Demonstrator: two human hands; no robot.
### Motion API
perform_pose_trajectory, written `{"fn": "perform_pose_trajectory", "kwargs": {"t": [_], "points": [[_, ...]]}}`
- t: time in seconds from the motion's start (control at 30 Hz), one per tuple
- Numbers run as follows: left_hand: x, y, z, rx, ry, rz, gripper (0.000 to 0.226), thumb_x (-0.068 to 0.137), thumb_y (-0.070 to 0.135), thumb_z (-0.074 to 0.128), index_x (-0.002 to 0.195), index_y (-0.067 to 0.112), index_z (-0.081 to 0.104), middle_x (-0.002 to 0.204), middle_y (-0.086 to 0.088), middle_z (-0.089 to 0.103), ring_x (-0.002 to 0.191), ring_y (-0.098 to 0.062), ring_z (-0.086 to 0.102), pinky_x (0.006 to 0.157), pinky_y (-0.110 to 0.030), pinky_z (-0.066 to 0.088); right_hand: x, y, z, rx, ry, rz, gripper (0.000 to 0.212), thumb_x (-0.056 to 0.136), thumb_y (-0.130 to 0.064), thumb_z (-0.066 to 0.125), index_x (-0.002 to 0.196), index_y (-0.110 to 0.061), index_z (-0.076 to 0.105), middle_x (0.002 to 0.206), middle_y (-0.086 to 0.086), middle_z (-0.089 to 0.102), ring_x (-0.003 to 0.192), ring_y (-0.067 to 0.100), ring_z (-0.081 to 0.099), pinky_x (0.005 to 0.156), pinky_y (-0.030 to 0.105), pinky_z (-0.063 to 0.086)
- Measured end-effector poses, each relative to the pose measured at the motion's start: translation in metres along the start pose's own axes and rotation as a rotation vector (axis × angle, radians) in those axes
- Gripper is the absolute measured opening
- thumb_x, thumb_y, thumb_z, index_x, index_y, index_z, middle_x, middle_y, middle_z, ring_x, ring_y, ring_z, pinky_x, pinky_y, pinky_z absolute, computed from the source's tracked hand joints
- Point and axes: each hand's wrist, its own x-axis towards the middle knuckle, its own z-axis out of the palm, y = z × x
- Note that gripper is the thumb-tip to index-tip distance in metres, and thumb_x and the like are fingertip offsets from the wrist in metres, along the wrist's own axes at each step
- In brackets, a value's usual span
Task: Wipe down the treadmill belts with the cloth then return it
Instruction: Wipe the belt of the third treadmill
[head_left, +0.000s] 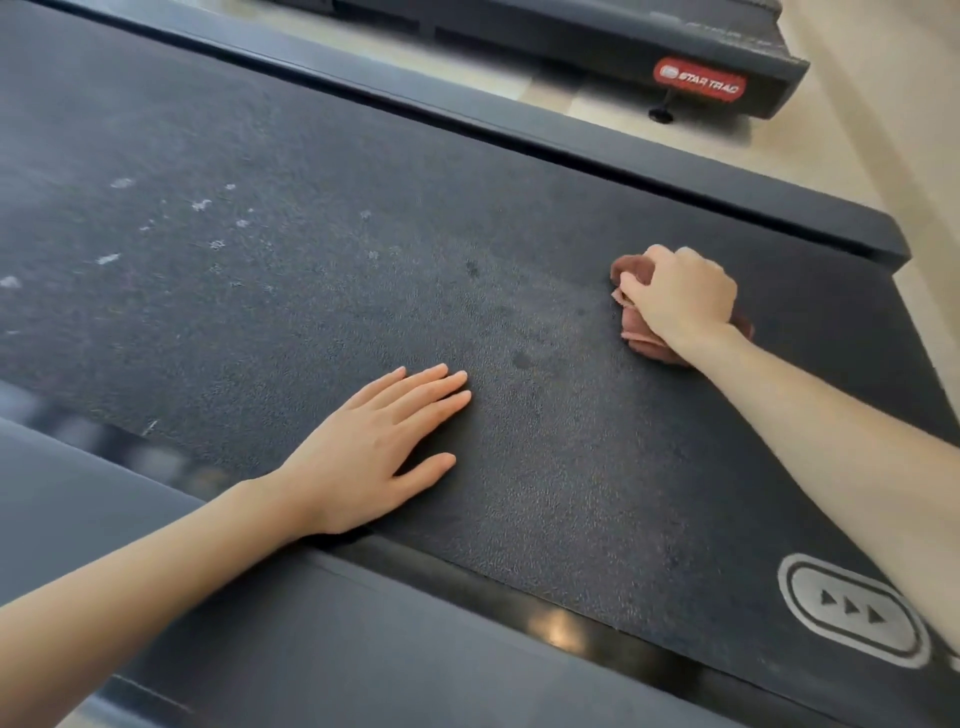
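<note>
Dark treadmill belt (322, 218) bears pale dust specks at far left. Left hand (371, 449) lies flat near, fingers extended. Right hand (680, 301), arm outstretched, is fisted around the reddish cloth (641, 340), pressed to the belt at far right.

Head view, one frame. Body entries only.

- The person's bare left hand (374, 452) and bare right hand (680, 296) are both showing uncovered, backs facing the camera.
- The slim, uncovered left forearm (156, 566) is entering from the lower left edge and is narrowing toward the wrist; skin is appearing smooth.
- The slim, uncovered right forearm (831, 415) is entering from the right edge and is narrowing the same way.
- The long, slender left fingers (441, 387) are ending in short, rounded nails.
- The knuckles of the right hand are standing out as a rounded ridge.
- Wide-angle lens is stretching both forearms near the frame edges.
</note>
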Motion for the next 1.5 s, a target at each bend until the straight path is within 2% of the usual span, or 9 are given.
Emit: {"fn": "perform_pose_trajectory", "kwargs": {"t": [0.17,0.27,0.57,0.73,0.9,0.97,1.13,1.2,1.5], "points": [[0.002,-0.001,0.001,0.008,0.005,0.009,0.064,0.091,0.055,0.020,0.146,0.023,0.028,0.154,0.011,0.018,0.143,-0.006,0.007,0.118,-0.031,0.004,-0.071,-0.051,-0.010,0.134,0.126,-0.468,0.033,0.084,-0.049,0.051,0.095,-0.022,0.066,0.085,0.005,0.061,0.078,0.028,0.058,0.064,0.030,0.036],[0.002,0.000,0.001,-0.001,0.009,0.009,0.065,0.090,0.055,0.021,0.145,0.022,0.030,0.153,0.011,0.020,0.143,-0.007,0.008,0.118,-0.032,0.005,-0.104,-0.048,-0.020,0.225,0.080,-0.744,0.034,0.080,-0.051,0.050,0.092,-0.025,0.068,0.077,0.001,0.059,0.069,0.022,0.056,0.062,0.031,0.045],[-0.011,-0.024,-0.017,0.051,0.003,0.026,0.058,0.093,0.049,0.024,0.142,0.022,0.037,0.151,0.010,0.027,0.144,-0.010,0.006,0.119,-0.035,0.007,-0.003,-0.047,0.000,0.005,0.005,-0.172,0.038,0.092,-0.045,0.047,0.114,-0.017,0.061,0.109,0.014,0.060,0.102,0.037,0.056,0.079,0.040,0.045],[-0.035,-0.061,-0.026,0.059,0.031,-0.222,0.068,0.087,0.058,0.015,0.145,0.026,0.027,0.153,0.012,0.021,0.144,-0.009,0.004,0.119,-0.035,0.004,-0.081,-0.083,-0.012,0.140,0.116,-0.591,0.032,0.086,-0.046,0.054,0.098,-0.019,0.067,0.085,0.007,0.060,0.077,0.029,0.057,0.065,0.034,0.040],[-0.035,-0.063,-0.025,0.035,0.006,-0.253,0.069,0.085,0.058,0.014,0.146,0.028,0.026,0.153,0.015,0.018,0.144,-0.012,0.005,0.118,-0.036,0.004,-0.091,-0.065,-0.018,0.247,0.077,-0.988,0.033,0.082,-0.049,0.053,0.095,-0.025,0.071,0.079,0.002,0.061,0.068,0.022,0.056,0.061,0.031,0.047],[-0.035,-0.063,-0.025,0.031,0.012,-0.252,0.068,0.085,0.058,0.015,0.145,0.028,0.027,0.153,0.015,0.018,0.144,-0.012,0.006,0.118,-0.036,0.003,-0.057,-0.059,-0.012,0.171,0.079,-0.859,0.040,0.082,-0.055,0.048,0.098,-0.027,0.070,0.083,0.004,0.062,0.076,0.027,0.061,0.063,0.034,0.050],[-0.034,-0.064,-0.025,0.017,0.007,-0.254,0.069,0.084,0.059,0.014,0.145,0.030,0.027,0.153,0.016,0.018,0.144,-0.011,0.005,0.119,-0.036,0.003,0.031,-0.064,0.014,0.002,0.066,-0.169,0.038,0.087,-0.048,0.051,0.108,-0.019,0.065,0.103,0.018,0.063,0.098,0.040,0.059,0.078,0.041,0.045],[-0.034,-0.064,-0.025,0.010,0.011,-0.253,0.069,0.084,0.059,0.015,0.145,0.029,0.028,0.153,0.016,0.018,0.144,-0.011,0.005,0.118,-0.036,0.003,0.028,-0.084,0.017,-0.003,0.084,-0.116,0.039,0.087,-0.046,0.051,0.106,-0.015,0.065,0.102,0.019,0.063,0.096,0.041,0.059,0.076,0.041,0.045],[-0.035,-0.064,-0.027,0.014,0.007,-0.257,0.069,0.084,0.060,0.014,0.145,0.031,0.025,0.153,0.018,0.015,0.144,-0.009,0.002,0.118,-0.033,0.000,-0.102,-0.123,-0.015,0.301,0.091,-0.849,0.031,0.077,-0.051,0.051,0.088,-0.028,0.069,0.074,-0.001,0.058,0.065,0.022,0.057,0.056,0.029,0.045]]}}
